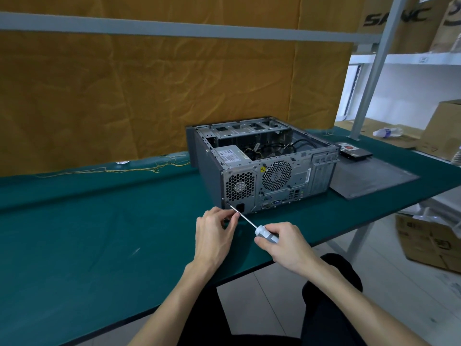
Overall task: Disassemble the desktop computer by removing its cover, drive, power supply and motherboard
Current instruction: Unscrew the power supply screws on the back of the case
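The grey desktop computer case (212,161) lies open-topped on the green table (87,233), its rear panel facing me. The power supply (230,156) sits inside at the rear left, with black cables beside it. The removed dark cover (374,179) lies flat to the right of the case, and a drive (355,152) rests behind the cover. My right hand (284,243) grips the white handle of a screwdriver (265,233). The tip meets the rear panel's lower left corner, by the power socket. My left hand (215,236) pinches the metal shaft near the tip.
A yellow cloth (149,96) hangs behind the table, with loose threads trailing on the table. Metal shelving (369,78) at the right holds cardboard boxes and a plastic bottle (386,132). An open carton (429,240) stands on the floor by the table's right edge.
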`<state>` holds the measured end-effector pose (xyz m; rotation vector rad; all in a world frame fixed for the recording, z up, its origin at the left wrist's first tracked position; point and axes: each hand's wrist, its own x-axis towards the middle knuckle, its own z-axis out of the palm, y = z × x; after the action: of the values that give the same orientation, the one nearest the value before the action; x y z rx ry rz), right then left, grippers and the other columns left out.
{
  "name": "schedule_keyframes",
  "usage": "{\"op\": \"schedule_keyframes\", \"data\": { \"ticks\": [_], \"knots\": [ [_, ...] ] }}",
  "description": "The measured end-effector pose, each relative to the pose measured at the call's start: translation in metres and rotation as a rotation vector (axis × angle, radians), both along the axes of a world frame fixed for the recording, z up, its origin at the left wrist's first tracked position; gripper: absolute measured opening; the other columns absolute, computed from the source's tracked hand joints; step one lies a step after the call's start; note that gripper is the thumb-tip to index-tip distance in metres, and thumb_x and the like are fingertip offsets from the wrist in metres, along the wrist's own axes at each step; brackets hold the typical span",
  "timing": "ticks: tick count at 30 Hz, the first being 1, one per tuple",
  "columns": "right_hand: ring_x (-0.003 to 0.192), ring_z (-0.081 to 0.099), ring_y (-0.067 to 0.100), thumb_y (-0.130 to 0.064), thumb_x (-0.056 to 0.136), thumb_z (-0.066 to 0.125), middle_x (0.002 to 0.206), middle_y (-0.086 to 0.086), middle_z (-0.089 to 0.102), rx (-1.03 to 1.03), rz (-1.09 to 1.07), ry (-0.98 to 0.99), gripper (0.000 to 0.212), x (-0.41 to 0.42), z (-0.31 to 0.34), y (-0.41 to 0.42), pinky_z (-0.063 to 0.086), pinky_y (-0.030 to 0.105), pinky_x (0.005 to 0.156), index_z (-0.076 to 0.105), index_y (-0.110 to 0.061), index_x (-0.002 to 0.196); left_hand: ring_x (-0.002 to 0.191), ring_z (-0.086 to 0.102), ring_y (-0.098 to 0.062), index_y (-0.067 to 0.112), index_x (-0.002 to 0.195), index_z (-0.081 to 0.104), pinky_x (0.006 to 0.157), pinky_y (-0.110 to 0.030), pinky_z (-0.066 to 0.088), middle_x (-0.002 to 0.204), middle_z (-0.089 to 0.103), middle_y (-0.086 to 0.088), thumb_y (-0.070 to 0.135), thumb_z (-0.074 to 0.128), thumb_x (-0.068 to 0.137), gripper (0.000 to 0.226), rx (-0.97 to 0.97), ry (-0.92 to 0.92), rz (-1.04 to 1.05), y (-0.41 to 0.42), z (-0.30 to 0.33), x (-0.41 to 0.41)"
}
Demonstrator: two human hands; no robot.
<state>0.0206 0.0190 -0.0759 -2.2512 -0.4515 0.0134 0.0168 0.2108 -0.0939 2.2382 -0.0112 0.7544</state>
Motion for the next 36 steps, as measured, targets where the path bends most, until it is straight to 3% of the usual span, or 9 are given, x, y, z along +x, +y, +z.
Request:
{"op": "schedule_keyframes", "data": {
  "ticks": [5, 9, 13, 18, 25, 28, 30, 33, 36],
  "knots": [
    [0.048, 0.045, 0.016, -0.028, 0.091, 0.069, 0.056, -0.001, 0.051, 0.008, -0.019, 0.078, 0.031, -0.004, 0.006, 0.002, 0.037, 0.029, 0.05, 0.062, -0.002, 0.076, 0.075, 0.057, -0.009, 0.024, 0.103, 0.08, 0.073, -0.034, 0.051, 0.083, 0.063, 0.012, 0.033, 0.068, 0.096, 0.016, -0.012, 0.007, -0.013, 0.0, 0.0, 0.0],
    [0.045, 0.055, 0.017, -0.029, 0.098, 0.063, 0.067, 0.006, 0.069, 0.189, 0.027, 0.384, 0.03, -0.012, 0.018, 0.014, 0.039, 0.025, 0.039, 0.065, 0.001, 0.094, 0.071, 0.06, -0.006, 0.028, 0.089, 0.078, 0.067, -0.017, 0.046, 0.078, 0.068, 0.01, 0.031, 0.067, 0.095, 0.012, -0.191, 0.047, -0.019, 0.003, -0.001, 0.001],
    [0.045, 0.05, 0.015, -0.031, 0.102, 0.058, 0.068, 0.012, 0.067, 0.429, 0.02, 0.718, 0.034, -0.02, 0.034, 0.026, 0.034, 0.021, 0.038, 0.062, 0.003, 0.102, 0.058, 0.062, -0.006, 0.017, 0.077, 0.074, 0.058, -0.019, 0.049, 0.067, 0.071, 0.003, 0.027, 0.058, 0.1, 0.03, -0.502, 0.24, -0.118, -0.002, 0.007, 0.001],
    [0.045, 0.044, 0.01, -0.028, 0.103, 0.057, 0.07, 0.006, 0.055, 0.773, 0.03, 1.003, 0.021, -0.025, 0.045, 0.033, 0.033, 0.017, 0.035, 0.061, -0.008, 0.099, 0.059, 0.068, -0.019, -0.001, 0.088, 0.075, 0.052, -0.026, 0.055, 0.075, 0.074, -0.011, 0.03, 0.066, 0.099, 0.033, -0.958, 0.488, -0.267, -0.006, 0.029, 0.0],
    [0.059, 0.058, 0.018, -0.031, 0.101, 0.05, 0.08, 0.012, 0.059, 1.01, 0.102, 1.299, 0.045, -0.03, 0.048, 0.027, 0.054, 0.027, 0.046, 0.067, 0.01, 0.112, 0.065, 0.074, -0.012, -0.006, 0.116, 0.065, 0.038, -0.02, 0.046, 0.098, 0.077, -0.014, 0.013, 0.048, 0.107, 0.027, -1.432, 0.663, -0.384, -0.004, 0.044, 0.002],
    [0.06, 0.062, 0.017, -0.022, 0.1, 0.051, 0.079, 0.011, 0.061, 1.009, 0.093, 1.281, 0.036, -0.03, 0.052, 0.026, 0.055, 0.025, 0.047, 0.066, 0.008, 0.111, 0.066, 0.074, -0.011, -0.008, 0.121, 0.061, 0.044, -0.02, 0.052, 0.107, 0.077, -0.014, 0.015, 0.04, 0.109, 0.033, -1.44, 0.673, -0.45, -0.001, 0.041, 0.002],
    [0.058, 0.062, 0.017, -0.019, 0.102, 0.052, 0.076, 0.012, 0.064, 0.828, 0.069, 1.111, 0.025, -0.032, 0.053, 0.032, 0.052, 0.025, 0.047, 0.062, 0.004, 0.108, 0.082, 0.077, -0.013, -0.007, 0.117, 0.064, 0.05, -0.021, 0.055, 0.108, 0.077, -0.014, 0.019, 0.046, 0.108, 0.033, -1.317, 0.684, -0.432, -0.001, 0.039, 0.003],
    [0.057, 0.065, 0.021, -0.017, 0.101, 0.057, 0.076, 0.016, 0.069, 0.546, 0.004, 0.794, 0.023, -0.034, 0.048, 0.041, 0.052, 0.028, 0.049, 0.061, 0.005, 0.107, 0.08, 0.077, -0.015, -0.008, 0.103, 0.069, 0.058, -0.022, 0.058, 0.098, 0.078, -0.017, 0.018, 0.068, 0.097, 0.026, -1.171, 0.623, -0.312, -0.004, 0.037, 0.008],
    [0.059, 0.063, 0.02, -0.022, 0.101, 0.06, 0.075, 0.015, 0.066, 0.692, 0.026, 0.935, 0.025, -0.035, 0.043, 0.038, 0.054, 0.029, 0.051, 0.061, 0.002, 0.109, 0.07, 0.075, -0.013, -0.007, 0.105, 0.07, 0.055, -0.021, 0.056, 0.097, 0.078, -0.016, 0.011, 0.059, 0.101, 0.022, -1.234, 0.692, -0.379, -0.001, 0.04, 0.008]
  ]
}}
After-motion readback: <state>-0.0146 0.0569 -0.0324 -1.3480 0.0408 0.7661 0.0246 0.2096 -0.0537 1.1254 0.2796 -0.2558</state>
